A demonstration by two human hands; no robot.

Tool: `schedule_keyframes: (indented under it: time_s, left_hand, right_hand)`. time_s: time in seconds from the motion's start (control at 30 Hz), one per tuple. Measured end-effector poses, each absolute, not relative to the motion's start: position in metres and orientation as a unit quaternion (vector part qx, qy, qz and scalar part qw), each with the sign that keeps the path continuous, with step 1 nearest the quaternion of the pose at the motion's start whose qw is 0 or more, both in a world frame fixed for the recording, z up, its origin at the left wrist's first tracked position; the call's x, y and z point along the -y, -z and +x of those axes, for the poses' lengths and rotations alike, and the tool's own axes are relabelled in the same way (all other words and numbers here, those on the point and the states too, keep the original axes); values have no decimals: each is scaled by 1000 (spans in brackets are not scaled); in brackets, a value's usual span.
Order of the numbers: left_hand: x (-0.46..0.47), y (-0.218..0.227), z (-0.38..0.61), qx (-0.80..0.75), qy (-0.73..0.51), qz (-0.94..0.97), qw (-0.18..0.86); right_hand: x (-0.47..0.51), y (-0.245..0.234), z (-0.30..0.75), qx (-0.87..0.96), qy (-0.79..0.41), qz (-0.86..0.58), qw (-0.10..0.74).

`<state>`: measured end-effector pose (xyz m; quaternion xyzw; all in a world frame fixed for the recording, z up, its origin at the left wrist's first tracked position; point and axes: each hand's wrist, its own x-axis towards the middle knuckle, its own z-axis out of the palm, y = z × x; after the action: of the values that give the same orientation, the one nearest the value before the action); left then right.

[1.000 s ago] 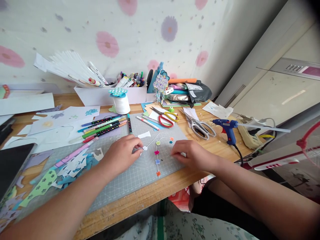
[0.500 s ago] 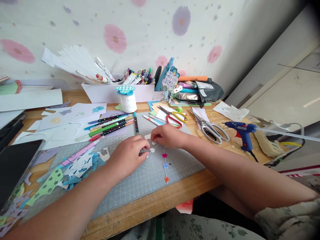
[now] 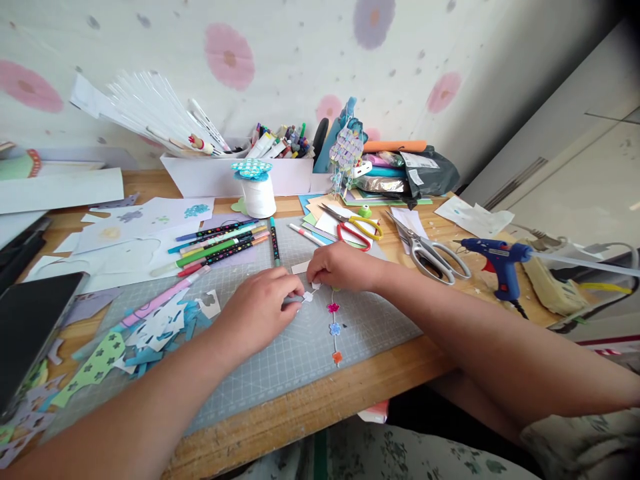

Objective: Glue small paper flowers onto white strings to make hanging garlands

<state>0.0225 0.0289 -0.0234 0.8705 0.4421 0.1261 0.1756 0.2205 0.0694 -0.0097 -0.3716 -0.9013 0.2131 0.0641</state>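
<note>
Over the grey cutting mat, my left hand is closed, thumb and forefinger pinching a small white paper flower. My right hand is also closed, its fingertips at a thin string beside another small white piece, partly hidden by the fingers. From under that hand the string runs down the mat, bearing a magenta flower, a blue flower and an orange flower. A white paper strip lies just beyond the fingertips.
Several markers and paper scraps lie on the left, near a black phone. Red-and-yellow scissors, grey-handled scissors and a blue glue gun lie to the right. Behind stands a white spool.
The camera view has shifted slightly. Both hands stay close together at the string, and the white flower at my left fingertips has turned a little.
</note>
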Motion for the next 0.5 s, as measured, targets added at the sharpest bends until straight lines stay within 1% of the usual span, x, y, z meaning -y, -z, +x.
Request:
schedule_keyframes:
  time_s: [0.2,0.5]
  left_hand:
    - [-29,23,22,-442,-125,871,174]
    - [-29,23,23,-441,-122,872,174]
  right_hand:
    - [-67,9,225,937,-162,-305,60]
    - [-66,14,237,954,-134,-261,67]
